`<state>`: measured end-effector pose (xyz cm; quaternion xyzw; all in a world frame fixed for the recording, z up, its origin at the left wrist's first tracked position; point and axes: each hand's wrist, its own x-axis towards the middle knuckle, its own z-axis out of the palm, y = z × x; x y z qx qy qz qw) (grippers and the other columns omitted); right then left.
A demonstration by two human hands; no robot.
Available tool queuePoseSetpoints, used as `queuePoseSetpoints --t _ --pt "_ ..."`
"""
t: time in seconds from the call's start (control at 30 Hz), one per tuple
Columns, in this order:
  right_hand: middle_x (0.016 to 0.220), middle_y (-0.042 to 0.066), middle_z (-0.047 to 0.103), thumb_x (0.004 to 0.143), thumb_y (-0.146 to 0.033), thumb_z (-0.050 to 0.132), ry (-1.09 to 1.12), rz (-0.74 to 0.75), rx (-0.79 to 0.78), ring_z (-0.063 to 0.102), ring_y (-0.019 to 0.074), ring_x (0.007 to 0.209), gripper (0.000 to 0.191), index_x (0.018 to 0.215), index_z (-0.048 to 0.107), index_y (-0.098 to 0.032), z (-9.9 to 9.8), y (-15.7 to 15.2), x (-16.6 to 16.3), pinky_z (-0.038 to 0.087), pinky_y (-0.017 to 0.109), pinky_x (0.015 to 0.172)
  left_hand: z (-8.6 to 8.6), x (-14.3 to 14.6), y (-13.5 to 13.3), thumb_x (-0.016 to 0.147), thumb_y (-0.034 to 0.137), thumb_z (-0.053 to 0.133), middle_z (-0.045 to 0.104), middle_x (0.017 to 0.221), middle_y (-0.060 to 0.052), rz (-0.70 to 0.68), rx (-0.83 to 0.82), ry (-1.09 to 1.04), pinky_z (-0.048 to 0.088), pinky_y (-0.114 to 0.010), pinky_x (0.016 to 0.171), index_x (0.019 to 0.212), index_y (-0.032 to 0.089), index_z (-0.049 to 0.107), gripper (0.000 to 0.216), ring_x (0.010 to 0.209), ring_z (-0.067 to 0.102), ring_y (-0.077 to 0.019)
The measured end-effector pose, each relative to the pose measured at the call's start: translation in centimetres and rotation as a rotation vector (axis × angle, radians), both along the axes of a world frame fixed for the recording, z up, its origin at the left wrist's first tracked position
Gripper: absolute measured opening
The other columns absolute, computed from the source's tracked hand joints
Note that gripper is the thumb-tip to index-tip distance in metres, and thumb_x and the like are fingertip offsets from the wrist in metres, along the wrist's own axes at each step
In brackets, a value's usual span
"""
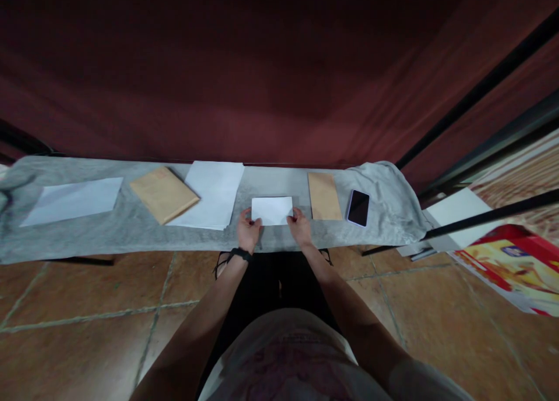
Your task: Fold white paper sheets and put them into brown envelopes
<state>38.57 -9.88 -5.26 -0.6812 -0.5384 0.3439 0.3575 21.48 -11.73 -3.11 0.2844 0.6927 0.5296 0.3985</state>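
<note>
Left hand and right hand gripping white paper near its closer corners, apparently steadying it. White paper lying on worktop, sheets lying left, brown paper right, presumably for easy reach.

Red carton partly off-frame

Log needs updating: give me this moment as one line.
left hand: holds small white paper, left end | right hand: same paper, right end | right of paper: brown envelope, phone
</note>
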Motion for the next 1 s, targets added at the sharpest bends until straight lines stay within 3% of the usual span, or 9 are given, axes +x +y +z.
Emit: queuePoseSetpoints --t 0.1,0.23,0.33,0.4,0.47,0.6,0.73,1.0 --pt "0.106 0.01 0.074 0.093 -0.022 0.052 -0.392 0.041 0.079 0.069 0.0238 0.096 0.047 0.14 0.052 -0.018 0.0 -0.6 -0.4 0.054 0.033 0.085 0.1 -0.1 -0.2 0.08 0.018 0.066 0.069 0.08 -0.002 -0.182 -0.108 0.525 0.055 -0.034 0.071 0.139 0.019 0.051 0.061 0.073 0.067 -0.0211" --pt "0.118 0.014 0.07 0.098 -0.022 0.047 -0.625 0.107 0.16 0.064 0.0269 0.107 0.042 0.139 0.051 -0.014 -0.3 -1.7 -0.5 0.049 0.037 0.094 0.5 0.4 -0.9 0.09 0.023 0.055 0.072 0.105 -0.011 -0.323 -0.215 0.859 0.054 -0.041 0.081 0.143 0.023 0.05 0.053 0.091 0.069 -0.0278" --pt "0.119 0.016 0.069 0.1 -0.025 0.046 -0.691 0.118 0.162 0.062 0.0283 0.107 0.041 0.138 0.051 -0.012 -0.2 -2.2 -0.5 0.046 0.04 0.095 0.5 0.8 -1.1 0.091 0.02 0.051 0.062 0.131 -0.018 -0.343 -0.17 1.055 0.049 -0.047 0.098 0.142 0.02 0.051 0.052 0.118 0.061 -0.0327" --pt "0.119 0.017 0.068 0.1 -0.026 0.046 -0.712 0.117 0.156 0.06 0.0292 0.107 0.041 0.137 0.052 -0.011 0.0 -2.4 -0.5 0.044 0.041 0.095 0.1 1.2 -1.1 0.092 0.019 0.047 0.045 0.152 -0.019 -0.392 -0.067 1.168 0.038 -0.051 0.113 0.147 0.015 0.046 0.055 0.141 0.042 -0.0337" --pt "0.12 0.018 0.066 0.101 -0.028 0.046 -0.722 0.1 0.152 0.059 0.0306 0.109 0.041 0.137 0.053 -0.011 0.1 -2.4 -0.6 0.043 0.044 0.095 -0.6 1.8 -1.0 0.095 0.021 0.042 0.031 0.162 -0.017 -0.547 0.037 1.209 0.027 -0.048 0.121 0.151 0.013 0.041 0.056 0.151 0.027 -0.0303" --pt "0.137 0.017 0.059 0.102 -0.028 0.041 -0.597 0.169 0.228 0.053 0.029 0.124 0.041 0.138 0.054 -0.013 0.2 -2.5 -0.9 0.04 0.044 0.104 -1.8 3.2 -1.0 0.099 0.026 0.035 0.032 0.164 -0.011 -0.878 0.111 1.163 0.017 -0.047 0.125 0.154 0.016 0.038 0.056 0.154 0.021 -0.0256" --pt "0.145 0.014 0.056 0.105 -0.029 0.031 -0.419 0.318 0.298 0.047 0.0237 0.137 0.045 0.142 0.053 -0.014 -0.2 -3.0 -0.7 0.03 0.043 0.118 -2.1 4.0 -0.8 0.097 0.022 0.032 0.031 0.164 -0.012 -0.94 0.15 1.079 0.01 -0.049 0.126 0.154 0.014 0.038 0.058 0.155 0.016 -0.0264" --pt "0.151 0.015 0.05 0.107 -0.035 0.028 -0.388 0.285 0.297 0.041 0.0245 0.145 0.051 0.148 0.047 -0.011 -0.6 -4.2 0.8 0.024 0.048 0.123 -2.0 4.9 1.4 0.095 0.023 0.032 0.028 0.164 -0.013 -1.066 0.199 1.031 0.009 -0.044 0.127 0.153 0.01 0.036 0.061 0.155 0.017 -0.0228"
